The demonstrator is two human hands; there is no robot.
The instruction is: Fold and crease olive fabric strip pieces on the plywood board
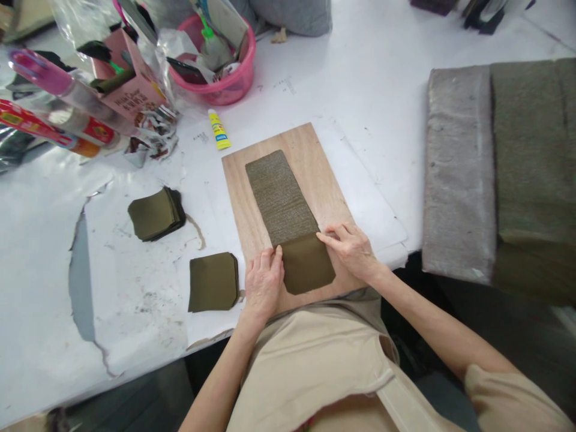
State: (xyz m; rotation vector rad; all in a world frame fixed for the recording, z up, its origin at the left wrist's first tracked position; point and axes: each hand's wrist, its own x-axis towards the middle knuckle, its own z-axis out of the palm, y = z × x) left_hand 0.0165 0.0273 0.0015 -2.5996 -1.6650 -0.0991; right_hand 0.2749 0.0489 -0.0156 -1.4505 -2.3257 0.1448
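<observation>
A smooth olive-green piece [308, 264] with cut lower corners lies over the near end of a wooden board [324, 171]. Its top edge meets a longer, rough-textured olive strip [283, 195] farther up the board. My left hand [263, 285] is closed at the piece's upper left corner, thumb and fingertips along the edge. At the upper right corner, my right hand [353, 249] pinches the edge between thumb and finger. Left of the board is a stack of similar olive pieces [213, 282], with a second stack [153, 215] behind it.
A yellow glue tube [219, 130] lies beyond the board. Behind it stands a pink basket [225, 90] of tools, beside a pink box [135, 93] and several bottles. Large olive-and-grey layered material [461, 174] sits at right. The white table covering is torn at left.
</observation>
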